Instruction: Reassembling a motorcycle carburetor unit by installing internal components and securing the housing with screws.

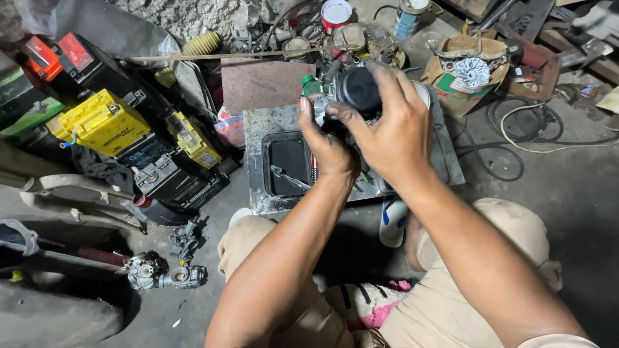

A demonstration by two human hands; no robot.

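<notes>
While we're crouched on the concrete floor [554,193], our two hands are wrapped around a grimy black-and-metal engine part with a round black cap [358,90], held just above the far edge of the scuffed grey metal slab [258,125] that's carrying our stuff. Our right hand [393,132] is closed over the top of that part, fingers curled round the black cap, and our left hand [325,145] is gripping it from the side and below, thumb up against the metal body. Sitting in the slab near its left edge is a black rectangular tray of dark liquid [287,161] with a metal tool lying in it. Off the slab's left side there's a pile of yellow and black boxy batteries [103,122], and near our left knee a small silver carburettor [164,274] lies on the floor.
</notes>
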